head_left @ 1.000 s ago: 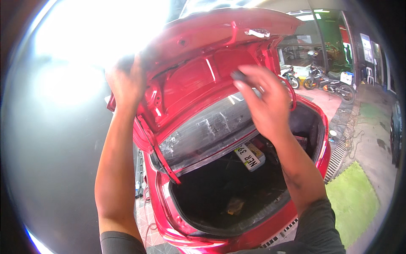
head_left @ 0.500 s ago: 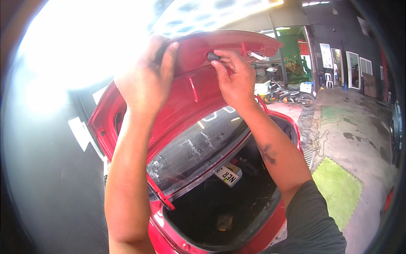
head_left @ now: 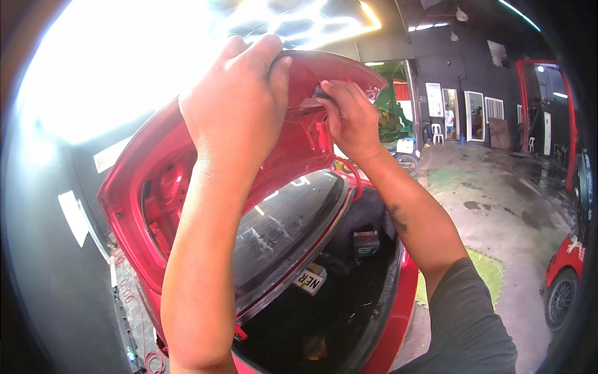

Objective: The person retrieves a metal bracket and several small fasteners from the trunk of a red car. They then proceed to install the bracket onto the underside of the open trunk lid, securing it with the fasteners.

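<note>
The red trunk lid (head_left: 299, 137) of a car stands raised in front of me, its inner side toward me. My left hand (head_left: 240, 109) grips the lid's upper edge, fingertips over the rim and thumb on the inner side. Farther right, my right hand (head_left: 354, 118) pinches a small black cylindrical piece (head_left: 321, 91) against the lid's inner panel near that edge. Fingers cover much of the piece, so I cannot tell its exact kind. Below lies the open trunk (head_left: 280, 343), with a licence plate (head_left: 310, 278) and a battery (head_left: 366, 243) inside.
The rear window (head_left: 280, 218) shows beneath the lid. A red hinge arm (head_left: 356, 177) rises at the right. Behind the lid stands a motorcycle (head_left: 406, 163), partly hidden. A green mat (head_left: 489, 271) and another red car (head_left: 565, 280) are to the right; a red hose (head_left: 152, 360) lies at lower left.
The view has shifted, showing more of the shop at right and the battery. Both hands remain at the lid; the black piece now sits more hidden behind my right fingers.
</note>
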### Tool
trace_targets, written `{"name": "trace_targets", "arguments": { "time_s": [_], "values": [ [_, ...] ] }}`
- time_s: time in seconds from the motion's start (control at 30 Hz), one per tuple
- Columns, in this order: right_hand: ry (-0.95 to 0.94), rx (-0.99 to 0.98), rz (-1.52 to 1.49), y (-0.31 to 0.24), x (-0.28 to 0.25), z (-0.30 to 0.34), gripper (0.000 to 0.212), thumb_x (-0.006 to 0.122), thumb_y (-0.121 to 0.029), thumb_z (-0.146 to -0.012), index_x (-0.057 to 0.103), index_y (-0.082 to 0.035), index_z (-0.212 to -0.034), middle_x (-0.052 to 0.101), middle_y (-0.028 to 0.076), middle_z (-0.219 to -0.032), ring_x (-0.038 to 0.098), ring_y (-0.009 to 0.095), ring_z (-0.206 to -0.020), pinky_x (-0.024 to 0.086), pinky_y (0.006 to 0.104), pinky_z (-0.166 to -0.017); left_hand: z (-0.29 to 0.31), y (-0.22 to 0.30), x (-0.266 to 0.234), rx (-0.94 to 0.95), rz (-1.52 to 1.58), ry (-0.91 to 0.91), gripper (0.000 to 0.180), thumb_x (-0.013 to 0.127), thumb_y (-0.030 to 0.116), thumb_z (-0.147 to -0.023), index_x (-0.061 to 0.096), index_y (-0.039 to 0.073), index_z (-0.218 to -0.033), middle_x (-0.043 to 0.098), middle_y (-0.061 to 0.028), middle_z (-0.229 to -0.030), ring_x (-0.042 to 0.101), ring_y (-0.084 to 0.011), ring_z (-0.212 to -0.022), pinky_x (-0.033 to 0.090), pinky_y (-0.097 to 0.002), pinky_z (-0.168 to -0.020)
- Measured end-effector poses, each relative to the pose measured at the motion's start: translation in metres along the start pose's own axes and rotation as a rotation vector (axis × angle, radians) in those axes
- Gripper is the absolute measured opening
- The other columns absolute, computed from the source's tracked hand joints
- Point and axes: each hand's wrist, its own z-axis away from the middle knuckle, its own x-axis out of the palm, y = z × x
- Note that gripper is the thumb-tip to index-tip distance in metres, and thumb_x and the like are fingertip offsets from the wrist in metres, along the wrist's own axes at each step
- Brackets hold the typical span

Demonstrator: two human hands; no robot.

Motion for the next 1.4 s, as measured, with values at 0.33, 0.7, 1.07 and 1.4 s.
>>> {"name": "trace_targets", "arguments": {
  "time_s": [0.33, 0.7, 1.07, 1.4],
  "values": [
    [-0.169, 0.145, 0.002, -0.015, -0.004, -0.012, 0.021, 0.070, -0.012, -0.095, 0.065, 0.001, -0.111, 0.070, 0.020, -0.093, 0.068, 0.042, -0.087, 0.055, 0.0462, -0.074, 0.003, -0.005, 0.002, -0.003, 0.054, 0.008, 0.022, 0.065, 0.030, -0.096, 0.071, 0.019, -0.114, 0.067, -0.0083, -0.105, 0.065, -0.0336, -0.105, 0.055, -0.0482, -0.083],
    [-0.293, 0.169, 0.014, -0.019, -0.019, -0.022, 0.018, 0.069, -0.013, -0.095, 0.065, -0.001, -0.107, 0.070, 0.022, -0.089, 0.068, 0.043, -0.082, 0.054, 0.0468, -0.071, 0.003, -0.003, 0.003, 0.039, 0.050, 0.083, 0.024, 0.066, 0.028, -0.093, 0.074, 0.021, -0.114, 0.070, -0.0086, -0.100, 0.068, -0.0337, -0.099, 0.055, -0.0473, -0.084],
    [-0.725, 0.886, -0.326, -0.004, -0.028, -0.064, 0.023, 0.073, -0.023, -0.098, 0.068, -0.001, -0.097, 0.070, 0.006, -0.085, 0.062, 0.013, -0.067, 0.049, 0.0289, -0.061, 0.001, -0.002, 0.004, 0.036, 0.064, 0.066, 0.022, 0.067, 0.026, -0.092, 0.074, 0.018, -0.111, 0.071, -0.0095, -0.104, 0.068, -0.0349, -0.100, 0.054, -0.0480, -0.085],
    [-0.643, 1.301, -0.755, -0.005, -0.030, -0.072, 0.019, 0.075, -0.020, -0.096, 0.067, -0.004, -0.103, 0.071, 0.008, -0.093, 0.068, 0.016, -0.080, 0.057, 0.0258, -0.070, 0.000, 0.010, -0.012, -0.094, 0.186, -0.013, 0.024, 0.063, 0.019, -0.092, 0.073, 0.010, -0.112, 0.073, -0.0148, -0.109, 0.070, -0.0338, -0.103, 0.054, -0.0450, -0.091]
  ]
}}
